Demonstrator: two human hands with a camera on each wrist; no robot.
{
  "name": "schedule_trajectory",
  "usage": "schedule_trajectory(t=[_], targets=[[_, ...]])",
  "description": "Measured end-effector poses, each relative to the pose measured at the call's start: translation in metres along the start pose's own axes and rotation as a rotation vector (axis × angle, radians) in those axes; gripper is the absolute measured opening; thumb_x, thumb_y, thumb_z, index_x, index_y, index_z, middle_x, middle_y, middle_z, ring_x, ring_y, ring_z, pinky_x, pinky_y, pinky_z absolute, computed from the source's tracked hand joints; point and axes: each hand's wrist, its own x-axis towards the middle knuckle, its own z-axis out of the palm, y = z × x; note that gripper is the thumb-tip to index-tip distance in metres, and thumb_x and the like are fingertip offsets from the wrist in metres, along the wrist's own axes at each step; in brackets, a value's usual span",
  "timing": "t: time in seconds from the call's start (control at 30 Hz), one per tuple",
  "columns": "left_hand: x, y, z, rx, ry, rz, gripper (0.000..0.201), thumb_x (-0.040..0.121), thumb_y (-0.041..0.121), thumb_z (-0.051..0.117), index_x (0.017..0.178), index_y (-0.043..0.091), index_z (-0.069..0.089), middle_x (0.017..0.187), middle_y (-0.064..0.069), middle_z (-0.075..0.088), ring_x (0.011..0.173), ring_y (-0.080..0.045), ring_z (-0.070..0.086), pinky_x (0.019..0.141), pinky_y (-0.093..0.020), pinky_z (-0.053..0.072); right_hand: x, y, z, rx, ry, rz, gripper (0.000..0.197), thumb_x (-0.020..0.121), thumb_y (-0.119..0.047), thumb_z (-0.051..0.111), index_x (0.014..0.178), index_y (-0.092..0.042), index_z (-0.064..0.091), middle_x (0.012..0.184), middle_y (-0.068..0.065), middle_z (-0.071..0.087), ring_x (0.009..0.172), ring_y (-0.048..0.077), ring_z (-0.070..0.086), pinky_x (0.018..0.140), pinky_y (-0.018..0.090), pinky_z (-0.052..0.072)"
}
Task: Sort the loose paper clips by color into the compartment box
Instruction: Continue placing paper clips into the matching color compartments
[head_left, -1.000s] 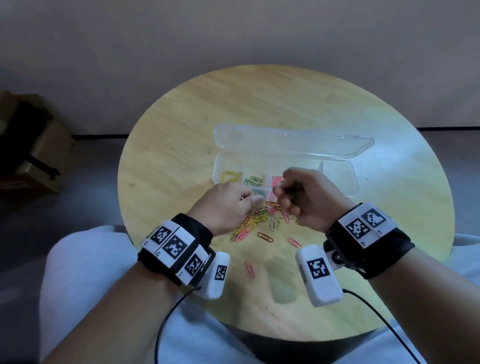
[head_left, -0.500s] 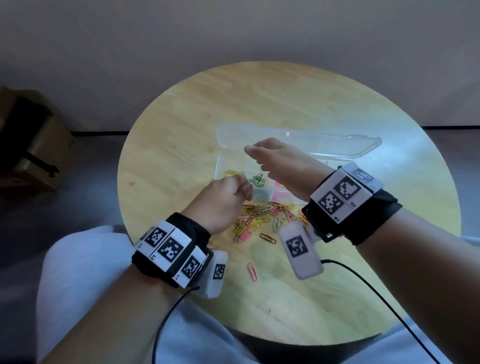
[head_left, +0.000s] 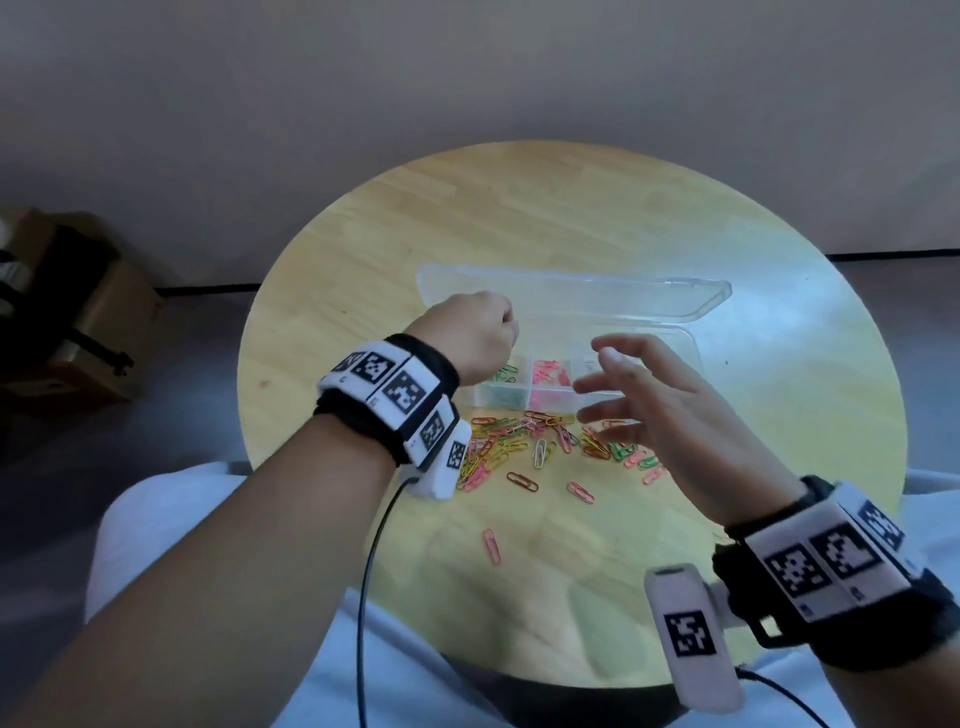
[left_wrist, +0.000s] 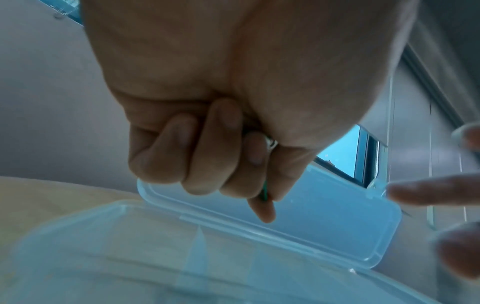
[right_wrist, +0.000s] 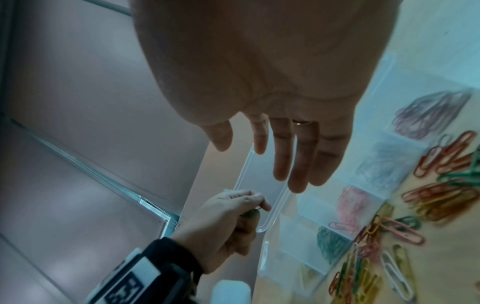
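— What is your left hand doing?

— My left hand (head_left: 475, 338) is curled over the left end of the compartment box (head_left: 693, 353), thumb and fingers pinching a green paper clip (left_wrist: 265, 192).

— And your right?

— My right hand (head_left: 670, 415) hangs above the loose paper clips (head_left: 540, 439), fingers spread and holding nothing.

— Where does everything sit?

— The clear box lies open on the round table (head_left: 363, 249), lid (head_left: 571, 296) folded back. Green clips (head_left: 506, 371) and pink clips (head_left: 550, 371) fill neighbouring compartments. The loose pile lies just in front of the box.
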Motion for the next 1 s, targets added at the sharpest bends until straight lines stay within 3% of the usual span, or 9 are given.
schedule_trajectory(t=[0.2, 0.5, 0.67, 0.8, 0.9, 1.0], targets=[[0.01, 0.009, 0.012, 0.096, -0.028, -0.043, 0.019, 0.093, 0.026, 0.052, 0.103, 0.018, 0.065, 0.109, -0.003, 0.065, 0.091, -0.019, 0.056, 0.075, -0.027, 0.043, -0.01, 0.012, -0.013, 0.08, 0.002, 0.015, 0.023, 0.097, -0.032, 0.052, 0.115, -0.02, 0.058, 0.099, 0.014, 0.067, 0.078, 0.026, 0.065, 0.074, 0.041, 0.051], [-0.006, 0.008, 0.005, 0.05, 0.027, -0.019, 0.029, 0.09, 0.027, 0.051, 0.115, 0.021, 0.063, 0.116, -0.003, 0.064, 0.101, -0.02, 0.058, 0.087, -0.032, 0.048, -0.009, 0.022, -0.014, 0.044, -0.046, 0.025, 0.024, 0.097, -0.029, 0.051, 0.106, -0.01, 0.063, 0.084, 0.008, 0.069, 0.072, 0.023, 0.064, 0.068, 0.035, 0.047], [-0.039, 0.008, 0.004, 0.032, 0.091, 0.064, 0.014, 0.088, 0.031, 0.055, 0.1, 0.029, 0.062, 0.09, 0.01, 0.066, 0.085, -0.014, 0.062, 0.078, -0.035, 0.052, -0.009, 0.036, -0.014, -0.155, -0.092, 0.031, 0.01, 0.095, -0.018, 0.058, 0.097, -0.012, 0.065, 0.082, 0.005, 0.071, 0.069, 0.018, 0.066, 0.068, 0.035, 0.049], [-0.069, 0.003, 0.022, 0.044, 0.025, 0.071, 0.004, 0.084, 0.03, 0.059, 0.087, 0.033, 0.06, 0.078, 0.014, 0.063, 0.077, -0.01, 0.061, 0.07, -0.034, 0.053, -0.008, 0.046, -0.014, -0.298, -0.112, 0.051, 0.007, 0.093, -0.016, 0.061, 0.094, -0.012, 0.066, 0.084, 0.008, 0.07, 0.065, 0.013, 0.065, 0.065, 0.033, 0.049], [-0.083, -0.004, 0.046, 0.019, -0.026, 0.066, 0.009, 0.082, 0.027, 0.062, 0.083, 0.035, 0.058, 0.076, 0.014, 0.059, 0.075, -0.009, 0.058, 0.071, -0.034, 0.052, -0.002, 0.055, -0.02, -0.421, -0.032, 0.038, 0.007, 0.09, -0.017, 0.062, 0.088, -0.015, 0.068, 0.08, 0.004, 0.071, 0.063, 0.015, 0.067, 0.064, 0.038, 0.051], [-0.091, -0.012, 0.067, 0.01, -0.028, 0.095, 0.011, 0.082, 0.022, 0.063, 0.089, 0.031, 0.065, 0.087, 0.012, 0.055, 0.081, -0.009, 0.054, 0.076, -0.031, 0.049, 0.003, 0.064, -0.036, -0.491, 0.117, 0.048, 0.013, 0.086, -0.014, 0.062, 0.077, -0.018, 0.071, 0.073, 0.0, 0.072, 0.06, 0.016, 0.068, 0.062, 0.041, 0.054]])
